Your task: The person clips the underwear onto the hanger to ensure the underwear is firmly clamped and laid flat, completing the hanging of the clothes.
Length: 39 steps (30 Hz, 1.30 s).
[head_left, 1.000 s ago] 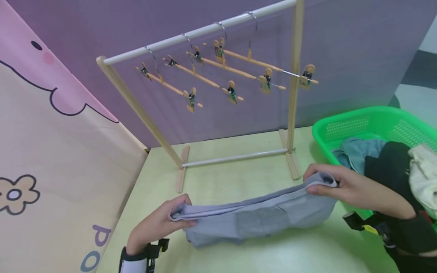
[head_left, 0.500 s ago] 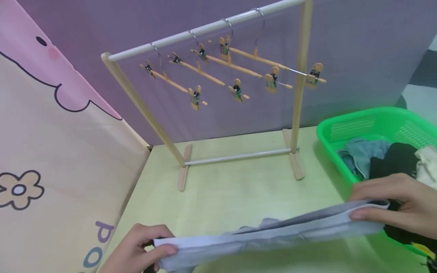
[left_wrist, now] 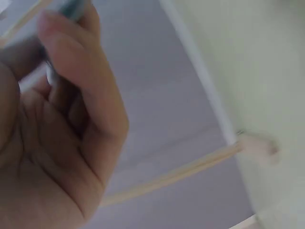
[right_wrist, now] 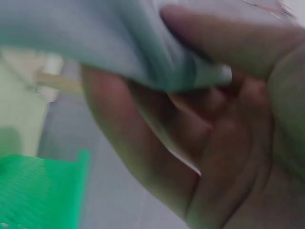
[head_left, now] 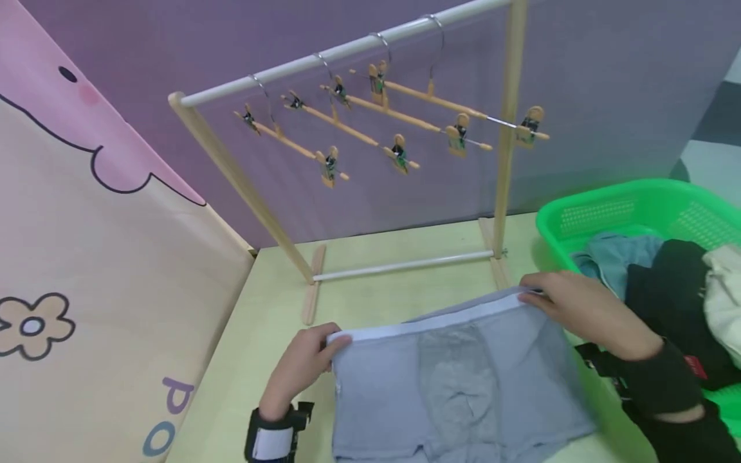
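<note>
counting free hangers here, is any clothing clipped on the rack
No, all four hangers on the rack have bare clips, and the left hand and right hand hold the shorts.

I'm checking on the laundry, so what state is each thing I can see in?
Underpants: held up, spread out.
Left grip: pinching one end of the waistband.
Right grip: pinching near its other end.
Hangers: four, hung up, bare.
Rack: standing upright.
Basket: holding clothes, uncovered.
</note>
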### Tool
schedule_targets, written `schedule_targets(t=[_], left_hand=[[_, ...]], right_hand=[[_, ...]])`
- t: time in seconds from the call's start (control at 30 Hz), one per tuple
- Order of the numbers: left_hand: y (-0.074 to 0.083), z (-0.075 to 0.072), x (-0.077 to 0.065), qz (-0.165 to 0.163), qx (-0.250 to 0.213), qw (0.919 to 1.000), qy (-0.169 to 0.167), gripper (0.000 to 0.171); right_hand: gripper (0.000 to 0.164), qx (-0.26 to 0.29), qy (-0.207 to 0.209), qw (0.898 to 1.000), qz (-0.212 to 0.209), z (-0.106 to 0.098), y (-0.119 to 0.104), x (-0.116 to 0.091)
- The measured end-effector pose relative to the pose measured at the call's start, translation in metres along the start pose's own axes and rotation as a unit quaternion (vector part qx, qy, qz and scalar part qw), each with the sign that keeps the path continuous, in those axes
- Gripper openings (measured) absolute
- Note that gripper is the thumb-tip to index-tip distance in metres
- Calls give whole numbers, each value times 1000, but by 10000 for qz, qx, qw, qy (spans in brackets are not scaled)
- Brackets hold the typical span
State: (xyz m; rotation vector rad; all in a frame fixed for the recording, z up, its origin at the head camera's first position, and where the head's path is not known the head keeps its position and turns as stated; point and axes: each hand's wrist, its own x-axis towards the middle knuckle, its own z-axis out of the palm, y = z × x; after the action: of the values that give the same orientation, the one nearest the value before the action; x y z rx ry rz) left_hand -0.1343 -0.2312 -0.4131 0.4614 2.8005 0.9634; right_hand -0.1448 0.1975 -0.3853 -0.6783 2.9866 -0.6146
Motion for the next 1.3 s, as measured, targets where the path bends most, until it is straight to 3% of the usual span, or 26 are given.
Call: schedule_targets(t=[0.1,0.2,0.27,0.37,0.47,0.57,0.7,0.8,0.87,1.0,1.3], left_hand=[[-8,18,15,-276,378,9985,294,20],[-12,29,28,-369,768,9942,662,19],[-13,34,36,-373,1062,9888,975,17],[-12,39,46,-512,1424,9789,1373,17],[-8,42,50,-562,1689,9708,1608,28],[-3,45,48,-310,1715,9759,1317,42],[2,50,45,122,1517,9883,99,64],[3,56,41,73,1505,9852,-818,85],[5,61,40,-33,1494,9822,-1140,94],[8,64,38,-213,1577,9797,-1218,98],[8,60,42,-130,1661,9782,-1238,90]], right_hand=[[14,-335,675,9971,85,19,-2,12],[8,-490,1277,9904,184,35,-1,22],[6,-518,1556,9860,316,43,2,28],[15,-566,1966,9782,364,52,6,33],[25,-618,2186,9735,273,56,8,35],[32,-589,2002,9780,29,57,8,37],[39,-223,1078,9927,-489,61,4,39],[50,162,183,9970,-730,69,0,38],[56,219,-370,9967,-683,73,0,35],[60,-11,-818,9952,-542,79,-1,30],[61,-87,-772,9962,-398,82,-5,29]])
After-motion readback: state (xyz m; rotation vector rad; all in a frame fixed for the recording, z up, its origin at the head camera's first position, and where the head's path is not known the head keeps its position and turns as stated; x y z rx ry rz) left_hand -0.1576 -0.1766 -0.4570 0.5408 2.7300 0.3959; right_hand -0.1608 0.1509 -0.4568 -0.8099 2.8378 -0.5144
